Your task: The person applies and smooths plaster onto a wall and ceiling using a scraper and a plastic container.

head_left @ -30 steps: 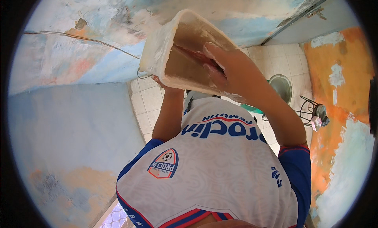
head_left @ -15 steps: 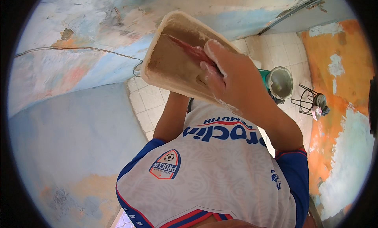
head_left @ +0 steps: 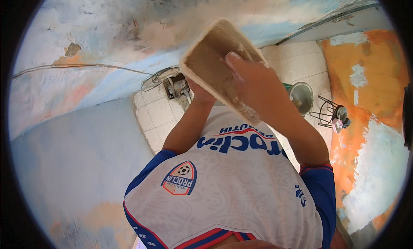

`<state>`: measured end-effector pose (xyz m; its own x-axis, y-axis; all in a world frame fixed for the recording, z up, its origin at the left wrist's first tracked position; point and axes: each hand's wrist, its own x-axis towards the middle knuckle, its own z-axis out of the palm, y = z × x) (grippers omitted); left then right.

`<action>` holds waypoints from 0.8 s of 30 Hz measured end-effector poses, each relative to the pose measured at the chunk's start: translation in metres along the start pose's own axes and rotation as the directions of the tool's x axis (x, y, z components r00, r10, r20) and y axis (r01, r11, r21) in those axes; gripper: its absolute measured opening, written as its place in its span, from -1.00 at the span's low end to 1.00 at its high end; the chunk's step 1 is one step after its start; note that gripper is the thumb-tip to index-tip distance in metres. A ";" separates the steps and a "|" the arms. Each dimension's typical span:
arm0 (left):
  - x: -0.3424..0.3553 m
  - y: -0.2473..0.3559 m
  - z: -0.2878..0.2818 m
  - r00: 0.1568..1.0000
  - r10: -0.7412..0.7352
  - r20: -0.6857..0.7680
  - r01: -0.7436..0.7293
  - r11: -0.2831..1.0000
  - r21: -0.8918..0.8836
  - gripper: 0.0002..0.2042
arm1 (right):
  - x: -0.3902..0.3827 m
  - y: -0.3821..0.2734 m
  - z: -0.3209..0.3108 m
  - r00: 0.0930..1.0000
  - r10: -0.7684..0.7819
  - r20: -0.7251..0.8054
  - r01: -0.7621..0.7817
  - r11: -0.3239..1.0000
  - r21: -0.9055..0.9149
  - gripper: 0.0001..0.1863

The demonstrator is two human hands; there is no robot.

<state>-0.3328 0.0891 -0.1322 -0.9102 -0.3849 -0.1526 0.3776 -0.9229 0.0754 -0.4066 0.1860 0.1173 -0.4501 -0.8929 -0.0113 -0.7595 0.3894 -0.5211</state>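
A pale plastic rectangular container (head_left: 200,49), its inside coated in grayish-brown residue, is tilted in front of me at chest height. My left hand (head_left: 198,87) supports it from the lower left, fingers closed at its underside and mostly hidden behind it. My right hand (head_left: 254,90) reaches into the container, thumb visible against the inner surface and fingers curled out of sight; what it grips is hidden. Whitish residue marks the skin near my fingers and the container's rim.
A patchy painted wall (head_left: 99,29) carries a loose cable (head_left: 86,66). Tiled floor (head_left: 297,59) holds a metal basin (head_left: 301,98) and a black wire stool (head_left: 327,113) with small items. A dark recess with pipes (head_left: 176,87) lies by the wall; an orange wall (head_left: 348,55) is at right.
The container has tilted further, its left end shifting rightward and down. The red object seen in my right hand earlier is now hidden. The recess with pipes has come into view.
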 end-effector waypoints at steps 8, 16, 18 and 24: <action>0.013 0.022 -0.012 0.995 -0.100 0.019 0.099 0.994 0.045 -0.09 | 0.024 -0.013 -0.005 0.995 0.052 0.084 -0.055 0.998 0.041 -0.67; 0.019 0.049 0.043 0.948 0.096 0.304 -0.169 0.959 0.226 -0.05 | 0.044 -0.011 0.010 0.992 0.044 0.115 -0.052 0.996 0.065 -0.66; 0.024 0.050 0.028 0.945 0.061 0.322 -0.108 0.986 0.130 -0.05 | 0.046 -0.011 0.009 0.991 0.045 0.125 -0.058 0.993 0.107 -0.65; 0.040 0.045 -0.004 0.993 -0.010 0.116 -0.017 0.974 0.225 -0.09 | 0.050 -0.012 0.011 0.989 0.145 0.038 -0.146 0.989 0.020 -0.70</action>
<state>-0.3516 0.0321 -0.1383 -0.9274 -0.3722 -0.0379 0.3450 -0.8900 0.2982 -0.4145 0.1341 0.1132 -0.5374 -0.8348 -0.1198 -0.6760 0.5113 -0.5307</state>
